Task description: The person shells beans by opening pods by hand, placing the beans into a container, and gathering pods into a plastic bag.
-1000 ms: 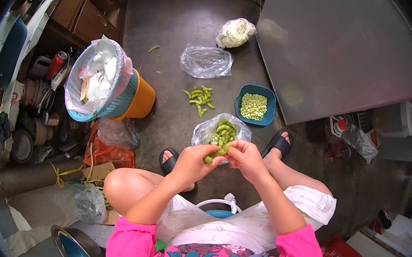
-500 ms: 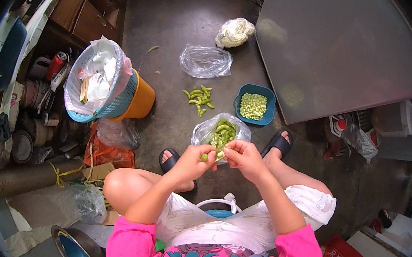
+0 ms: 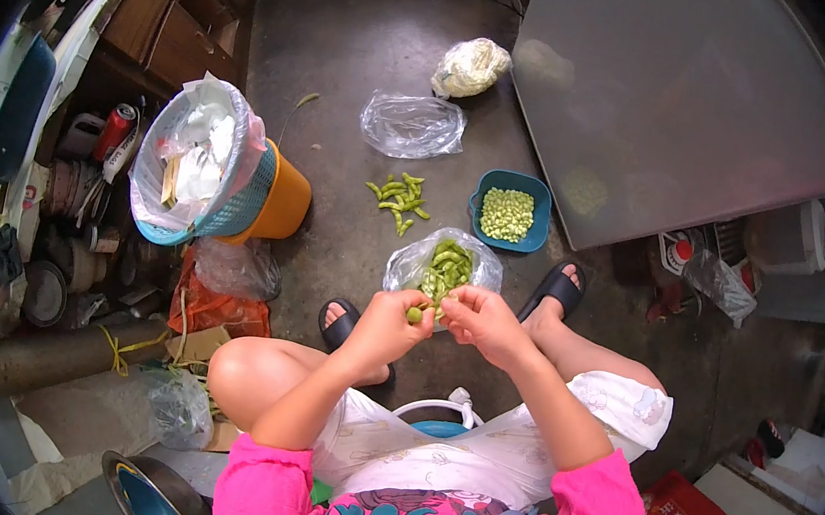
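My left hand (image 3: 392,328) is closed on a green pod (image 3: 415,314), whose rounded end shows by the fingers. Close beside it, the fingertips of my right hand (image 3: 482,321) are pinched together at the pod's other side; whatever they grip is too small to name. Both hands are over the near edge of a clear plastic bag (image 3: 405,266) holding green pods (image 3: 449,264). A blue bowl (image 3: 479,226) of shelled pale green beans (image 3: 507,214) stands beyond, to the right. Several loose pods (image 3: 399,197) lie on the floor.
An empty-looking clear bag (image 3: 413,125) and a wrapped pale bundle (image 3: 472,68) lie farther back. A lined blue basket (image 3: 246,190) and an orange bin (image 3: 284,194) stand left. A large grey panel (image 3: 690,106) fills the upper right.
Between my hands, the long pod seen at first no longer stretches across; only its rounded end shows at my left hand. My right fingers have shifted slightly.
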`<action>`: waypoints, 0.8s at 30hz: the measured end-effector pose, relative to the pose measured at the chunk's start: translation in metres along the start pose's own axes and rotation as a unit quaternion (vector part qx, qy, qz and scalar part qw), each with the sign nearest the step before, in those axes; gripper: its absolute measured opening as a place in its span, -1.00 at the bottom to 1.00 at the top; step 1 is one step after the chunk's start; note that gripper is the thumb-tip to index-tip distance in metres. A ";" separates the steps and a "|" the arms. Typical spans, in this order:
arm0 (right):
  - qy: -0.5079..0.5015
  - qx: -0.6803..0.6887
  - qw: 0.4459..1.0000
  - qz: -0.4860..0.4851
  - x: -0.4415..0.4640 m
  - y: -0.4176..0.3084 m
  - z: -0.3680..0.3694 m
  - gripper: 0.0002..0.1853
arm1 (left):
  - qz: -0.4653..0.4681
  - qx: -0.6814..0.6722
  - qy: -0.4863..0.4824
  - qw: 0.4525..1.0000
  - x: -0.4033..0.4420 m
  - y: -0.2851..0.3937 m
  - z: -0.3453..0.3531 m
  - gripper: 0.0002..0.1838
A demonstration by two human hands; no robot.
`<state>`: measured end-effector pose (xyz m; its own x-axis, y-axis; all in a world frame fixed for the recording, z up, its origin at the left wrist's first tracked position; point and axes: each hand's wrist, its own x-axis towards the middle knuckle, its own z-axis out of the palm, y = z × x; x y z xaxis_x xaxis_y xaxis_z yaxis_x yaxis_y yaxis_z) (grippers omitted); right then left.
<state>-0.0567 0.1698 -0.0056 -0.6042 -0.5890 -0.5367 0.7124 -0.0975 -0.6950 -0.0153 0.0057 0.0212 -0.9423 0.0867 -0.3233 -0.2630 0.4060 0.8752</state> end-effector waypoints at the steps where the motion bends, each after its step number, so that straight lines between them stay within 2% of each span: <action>1: -0.004 -0.021 1.000 -0.010 -0.001 0.000 0.001 -0.83 | 0.012 0.026 0.004 1.000 -0.001 0.001 0.000 -0.86; 2: -0.008 -0.042 0.999 -0.019 -0.001 0.000 0.002 -0.83 | 0.023 0.051 0.008 0.998 -0.002 0.002 0.000 -0.85; 5: -0.028 -0.033 0.999 -0.008 -0.002 -0.004 -0.002 -0.81 | -0.001 -0.034 -0.039 0.999 -0.001 0.000 -0.004 -0.86; 8: -0.033 -0.019 0.999 0.008 0.001 -0.002 -0.005 -0.82 | -0.006 -0.028 -0.059 0.998 -0.001 0.002 -0.006 -0.85; 11: -0.024 -0.018 0.999 0.023 0.004 0.003 -0.008 -0.85 | 0.022 0.035 -0.025 0.999 -0.004 0.003 -0.001 -0.86; 14: 0.004 -0.015 1.000 0.015 0.004 0.010 -0.006 -0.85 | 0.088 0.104 0.018 0.990 -0.010 0.002 0.011 -0.84; 17: 0.048 -0.050 0.997 0.017 0.001 0.017 -0.006 -0.83 | 0.100 0.114 0.008 0.988 -0.012 -0.005 0.021 -0.83; 24: 0.054 -0.048 0.997 0.006 0.007 0.029 -0.008 -0.76 | 0.110 0.162 -0.001 0.981 -0.012 -0.011 0.024 -0.80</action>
<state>-0.0431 0.1692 -0.0333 -0.6341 -0.4992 -0.5905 0.6857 -0.0103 -0.7278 0.0039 0.0222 0.0068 -0.9683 0.2061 -0.1408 0.0264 0.6454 0.7634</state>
